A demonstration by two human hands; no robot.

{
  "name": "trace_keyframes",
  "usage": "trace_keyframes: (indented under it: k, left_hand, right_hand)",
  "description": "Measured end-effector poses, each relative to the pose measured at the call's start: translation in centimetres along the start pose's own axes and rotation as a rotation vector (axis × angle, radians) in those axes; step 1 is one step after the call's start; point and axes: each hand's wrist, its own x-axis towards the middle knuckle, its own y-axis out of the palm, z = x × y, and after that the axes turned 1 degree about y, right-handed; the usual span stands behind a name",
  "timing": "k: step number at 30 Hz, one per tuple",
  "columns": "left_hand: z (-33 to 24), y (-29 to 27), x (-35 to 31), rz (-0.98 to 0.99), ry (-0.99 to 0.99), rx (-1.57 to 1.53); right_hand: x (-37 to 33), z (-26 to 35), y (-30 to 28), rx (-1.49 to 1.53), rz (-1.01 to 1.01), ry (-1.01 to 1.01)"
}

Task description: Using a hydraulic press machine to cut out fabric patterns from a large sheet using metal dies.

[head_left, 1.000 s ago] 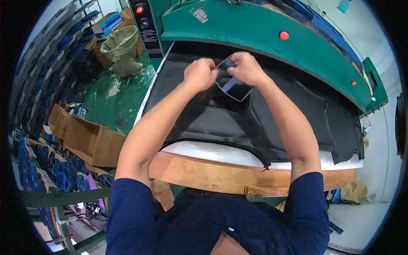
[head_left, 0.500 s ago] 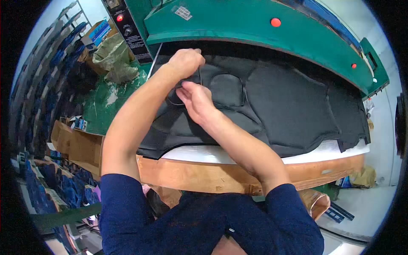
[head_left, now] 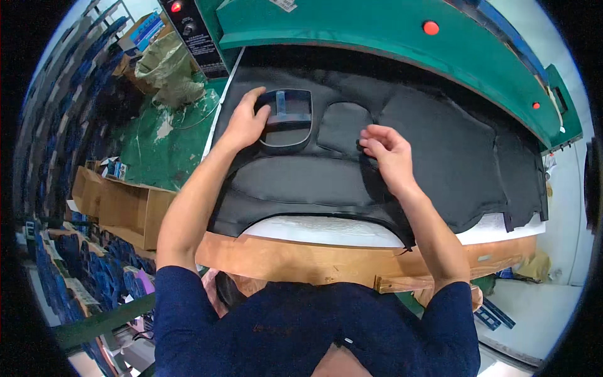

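A D-shaped dark metal frame [head_left: 295,143], like a cutting die with a cross strip, lies on the left part of a large black padded panel [head_left: 433,157]. My left hand [head_left: 248,122] is at its left side, thumb and fingers on the rim. To the right, above the panel, my right hand [head_left: 391,154] is raised with thumb and fingertips pinched. A small dark bit shows at those fingertips, too small to name. Between the hands is a rounded seamed section [head_left: 345,125] of the panel.
A green press beam [head_left: 352,31] with red buttons spans the back. White board [head_left: 320,231] shows under the panel, above a wooden table edge [head_left: 282,259]. To the left stand a cardboard box [head_left: 129,213], a sack [head_left: 166,72] and stacked dark pieces [head_left: 56,125].
My right hand has left the frame and moved right over the panel. The frame, earlier tilted between both hands, now lies flat. My left hand has shifted to its left side.
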Motion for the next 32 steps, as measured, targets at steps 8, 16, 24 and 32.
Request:
trace_keyframes:
  k: [8,16,24,32]
  left_hand:
    - [0.5,1.4,0.9,0.005,-0.032,-0.052]
    - [0.9,1.8,0.5,-0.031,0.039,-0.054]
    - [4.8,-6.7,0.7,-0.265,-0.242,-0.432]
    - [0.2,-1.5,-2.6,0.003,-0.064,-0.304]
  right_hand:
    - [-2.4,0.5,-1.6,0.075,0.144,-0.090]
    - [-6.9,1.3,-8.3,-0.064,-0.104,-0.118]
    - [-12.9,-1.2,-17.9,-0.179,-0.416,-0.153]
    - [-18.9,-8.0,-27.0,-0.376,-0.678,-0.218]
